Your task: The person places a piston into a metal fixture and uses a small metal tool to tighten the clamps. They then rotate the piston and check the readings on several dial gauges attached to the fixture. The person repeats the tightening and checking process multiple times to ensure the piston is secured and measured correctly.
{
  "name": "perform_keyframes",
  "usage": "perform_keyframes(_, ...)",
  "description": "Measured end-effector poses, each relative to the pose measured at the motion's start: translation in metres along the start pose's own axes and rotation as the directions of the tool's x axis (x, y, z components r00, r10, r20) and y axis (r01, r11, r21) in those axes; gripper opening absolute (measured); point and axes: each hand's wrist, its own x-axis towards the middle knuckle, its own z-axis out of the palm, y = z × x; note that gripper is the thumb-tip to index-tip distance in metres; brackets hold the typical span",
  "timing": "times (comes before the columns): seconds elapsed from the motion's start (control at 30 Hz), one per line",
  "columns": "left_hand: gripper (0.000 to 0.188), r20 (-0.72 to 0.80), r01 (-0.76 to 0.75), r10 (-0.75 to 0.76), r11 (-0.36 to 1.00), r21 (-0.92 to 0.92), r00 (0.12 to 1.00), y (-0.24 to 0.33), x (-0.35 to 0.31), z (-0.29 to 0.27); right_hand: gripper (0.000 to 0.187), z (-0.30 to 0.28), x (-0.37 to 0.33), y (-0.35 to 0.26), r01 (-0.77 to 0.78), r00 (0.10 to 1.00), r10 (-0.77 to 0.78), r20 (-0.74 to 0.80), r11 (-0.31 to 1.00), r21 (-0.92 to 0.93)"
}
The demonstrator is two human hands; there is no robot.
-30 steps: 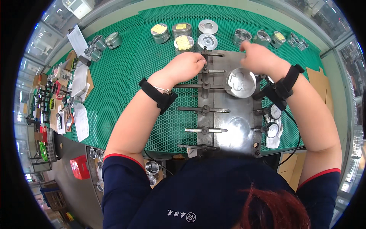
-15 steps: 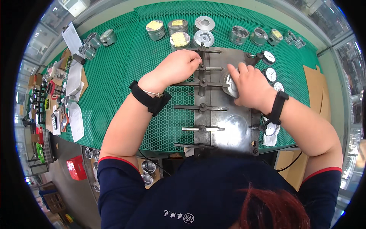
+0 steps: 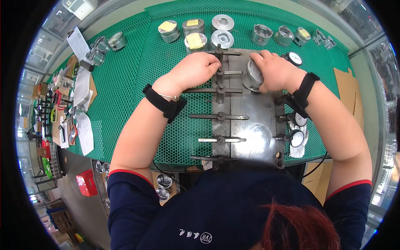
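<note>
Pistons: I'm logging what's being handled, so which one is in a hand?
The piston in the right hand, at the far end of the metal plate; no hand touches the others.

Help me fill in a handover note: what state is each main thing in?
Held piston, gripped by right hand
Left hand, curled at metal fixture, contact unclear
Dial gauges, readings too small to tell
Yellow-labelled pistons, resting on green mat
White cloth, crumpled

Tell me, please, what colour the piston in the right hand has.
The piston is silver-grey, best seen in the head view.
</note>
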Motion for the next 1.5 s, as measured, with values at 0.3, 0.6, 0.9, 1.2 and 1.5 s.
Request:
perform_keyframes(0.3,0.028,0.134,-0.139,0.113,0.97,0.201,0.985,0.008,0.011,-0.013,0.101,-0.006,-0.01,-0.001,0.038,0.999,-0.038,-0.01,0.999,-0.007)
perform_keyframes(0.6,0.029,0.235,-0.099,0.06,0.983,0.158,0.97,0.009,0.022,-0.02,0.089,-0.044,-0.112,0.029,0.352,0.853,-0.177,-0.491,0.89,0.29)
perform_keyframes(0.9,0.027,0.304,-0.191,0.131,0.965,0.179,0.944,0.012,0.025,-0.028,0.087,0.019,-0.221,0.091,-0.025,0.819,0.412,-0.398,0.72,0.693)
perform_keyframes(1.2,0.024,0.437,-0.431,0.261,0.83,0.354,0.861,0.016,0.038,-0.031,0.084,0.086,-0.275,0.094,-0.15,0.732,0.644,-0.224,0.472,0.869)
perform_keyframes(1.5,0.041,0.273,-0.044,-0.082,0.904,0.426,0.958,0.029,0.005,-0.03,0.083,0.146,-0.289,0.117,-0.227,0.716,0.694,-0.075,0.333,0.915)
